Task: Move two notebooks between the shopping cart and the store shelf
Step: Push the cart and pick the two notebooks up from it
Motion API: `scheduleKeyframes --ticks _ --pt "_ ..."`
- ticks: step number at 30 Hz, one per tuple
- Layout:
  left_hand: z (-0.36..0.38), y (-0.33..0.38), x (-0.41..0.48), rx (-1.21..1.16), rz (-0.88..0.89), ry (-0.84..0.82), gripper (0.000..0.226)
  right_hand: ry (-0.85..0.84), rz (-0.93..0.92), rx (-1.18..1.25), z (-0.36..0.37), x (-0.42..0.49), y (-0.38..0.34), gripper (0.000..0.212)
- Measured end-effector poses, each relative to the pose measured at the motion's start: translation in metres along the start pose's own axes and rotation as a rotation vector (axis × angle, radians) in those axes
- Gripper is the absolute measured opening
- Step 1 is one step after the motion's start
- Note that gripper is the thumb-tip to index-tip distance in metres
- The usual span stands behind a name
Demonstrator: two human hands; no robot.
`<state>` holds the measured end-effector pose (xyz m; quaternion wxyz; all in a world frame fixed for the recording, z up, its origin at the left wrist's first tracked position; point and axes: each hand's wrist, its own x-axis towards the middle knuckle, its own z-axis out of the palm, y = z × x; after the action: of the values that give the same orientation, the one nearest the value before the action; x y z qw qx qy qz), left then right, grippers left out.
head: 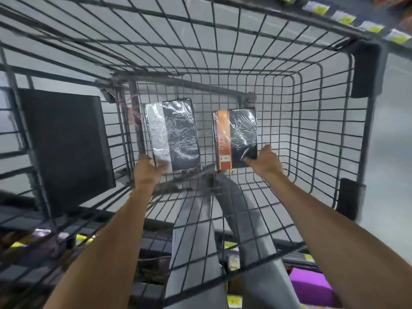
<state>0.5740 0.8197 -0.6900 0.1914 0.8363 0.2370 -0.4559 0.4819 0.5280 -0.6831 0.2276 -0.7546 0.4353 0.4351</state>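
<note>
1. Two notebooks are seen inside the shopping cart (312, 112), low in the wire basket and side by side, with a gap between them.
2. Notebook with white band (178, 134): black cover, shrink-wrapped, placed on the left. Its near left corner is pinched by the left hand (148, 172), the thumb laid on the cover.
3. Notebook with orange band (239, 134): black cover, also wrapped in glossy film, placed on the right. Its near right corner is gripped by the right hand (265, 161), thumb on top.
4. Whether the notebooks lie on the basket floor or are raised just off it cannot be told.
5. Both forearms are extended down into the basket from the near edge.
6. A black flap (64, 148) is noted against the left wall of the cart.
7. Grey trouser legs (194, 241) are visible through the near wire wall.
8. Yellow shelf labels (345, 18) are seen beyond the far right corner; a purple item (312, 286) is seen low on the right, outside the cart.
</note>
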Motion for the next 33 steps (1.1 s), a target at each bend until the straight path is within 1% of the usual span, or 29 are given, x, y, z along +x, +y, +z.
scheduleKeyframes --ticks 2,4,6,9,12,16,17,20,21,22,23,24,25,27,30,31,32,33 --pt "0.005 -0.001 0.005 -0.058 -0.028 -0.005 0.076 -0.014 0.034 0.073 0.005 0.004 0.001 0.073" --pt "0.013 -0.004 0.008 -0.089 -0.049 -0.012 0.089 -0.011 0.05 0.101 0.012 0.007 0.0 0.075" --pt "0.019 -0.007 0.01 -0.068 -0.06 0.016 0.093 0.016 0.065 0.095 0.018 0.009 0.0 0.077" --pt "0.019 -0.007 0.009 -0.082 -0.061 0.042 0.085 0.047 0.073 0.063 0.023 0.011 0.004 0.075" --pt "0.016 -0.01 0.011 -0.169 -0.07 0.018 0.072 0.078 0.061 0.091 0.022 0.008 0.009 0.062" --pt "0.015 -0.013 0.007 -0.173 -0.063 -0.034 0.057 0.083 0.032 0.151 0.019 0.002 0.014 0.052" --pt "0.015 -0.014 0.004 -0.179 -0.06 -0.039 0.056 0.074 0.015 0.153 0.019 -0.001 0.015 0.049" --pt "0.01 -0.023 0.0 -0.23 -0.043 -0.049 0.074 0.039 -0.028 0.208 0.014 -0.013 0.017 0.041" --pt "0.005 -0.026 -0.001 -0.27 -0.053 -0.057 0.074 0.035 -0.042 0.241 0.011 -0.018 0.017 0.035" --pt "0.001 -0.025 -0.005 -0.311 -0.059 -0.071 0.068 0.025 -0.047 0.272 0.009 -0.022 0.017 0.026" --pt "-0.005 -0.025 -0.01 -0.325 -0.07 -0.103 0.057 0.018 -0.058 0.312 0.006 -0.026 0.018 0.018" --pt "-0.011 -0.023 -0.017 -0.323 -0.068 -0.142 0.045 0.003 -0.05 0.347 0.004 -0.03 0.018 0.017" --pt "-0.017 -0.022 -0.024 -0.329 -0.049 -0.17 0.04 -0.011 -0.044 0.379 0.001 -0.035 0.017 0.018" --pt "-0.029 -0.014 -0.046 -0.364 -0.01 -0.2 0.042 -0.018 -0.036 0.428 -0.008 -0.045 0.014 0.022" --pt "-0.046 -0.005 -0.072 -0.461 0.013 -0.226 0.022 -0.007 -0.024 0.494 -0.025 -0.062 0.004 0.02" --pt "-0.052 -0.003 -0.08 -0.483 0.009 -0.228 0.019 -0.012 -0.01 0.533 -0.03 -0.066 0.0 0.021" --pt "-0.056 0.0 -0.087 -0.499 0.015 -0.23 0.022 -0.024 0.006 0.561 -0.035 -0.07 -0.004 0.023" --pt "-0.063 0.004 -0.096 -0.509 0.025 -0.236 0.03 -0.029 -0.003 0.586 -0.039 -0.07 -0.006 0.027"
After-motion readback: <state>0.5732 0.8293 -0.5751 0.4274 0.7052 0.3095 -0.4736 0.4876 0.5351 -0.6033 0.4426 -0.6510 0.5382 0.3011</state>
